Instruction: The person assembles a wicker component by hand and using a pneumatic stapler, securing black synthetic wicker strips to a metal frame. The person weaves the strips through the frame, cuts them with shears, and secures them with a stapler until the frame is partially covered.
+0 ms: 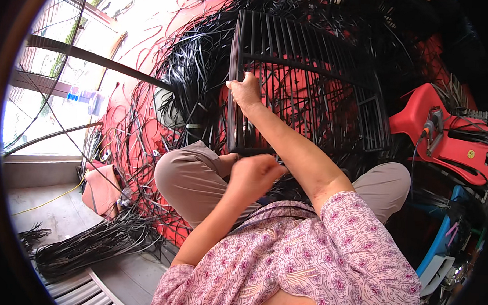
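In front of my crossed legs stands a black slatted frame (pixel 311 61), tilted, with upright bars and crosspieces. My right hand (pixel 246 93) reaches across to its left side and is closed around the edge rail, thumb upward. Closer to my lap, below the right forearm, my left hand (pixel 256 174) is curled into a closed shape and slightly blurred. What its fingers hold, if anything, is hidden. Long black plastic strips (pixel 196 62) lie in a thick bundle just left of the frame, and loose ones spread beneath it.
A red plastic chair (pixel 449 133) at the right bears a tool (pixel 430 127) with an orange part. Below it is a blue-edged container (pixel 434 250). Another strip bundle (pixel 95 247) lies at lower left, near an orange-pink cloth (pixel 101 190). Red sheeting (pixel 141 95) covers the floor.
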{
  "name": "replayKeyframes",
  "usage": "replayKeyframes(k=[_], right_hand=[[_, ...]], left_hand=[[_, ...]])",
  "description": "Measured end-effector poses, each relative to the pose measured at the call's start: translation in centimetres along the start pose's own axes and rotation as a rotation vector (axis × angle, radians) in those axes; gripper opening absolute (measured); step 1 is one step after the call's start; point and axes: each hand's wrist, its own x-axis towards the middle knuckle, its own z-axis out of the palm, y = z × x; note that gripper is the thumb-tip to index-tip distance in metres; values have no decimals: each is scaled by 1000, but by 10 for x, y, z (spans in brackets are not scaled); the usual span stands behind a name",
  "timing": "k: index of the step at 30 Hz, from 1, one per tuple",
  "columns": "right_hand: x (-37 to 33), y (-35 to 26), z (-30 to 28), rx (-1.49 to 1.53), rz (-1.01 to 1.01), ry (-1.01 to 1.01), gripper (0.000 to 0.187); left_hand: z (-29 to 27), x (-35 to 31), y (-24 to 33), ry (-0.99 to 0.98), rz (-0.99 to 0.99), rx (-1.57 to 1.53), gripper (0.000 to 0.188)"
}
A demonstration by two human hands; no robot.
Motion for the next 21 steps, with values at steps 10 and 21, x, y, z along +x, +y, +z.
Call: replayKeyframes(k=[10, 21], right_hand=[[-18, -31, -31, 488, 337, -315, 28], [-104, 83, -209, 250, 306, 301, 45]], left_hand=[[-22, 32, -48, 543, -126, 166, 50], [-35, 75, -91, 479, -280, -88, 42]])
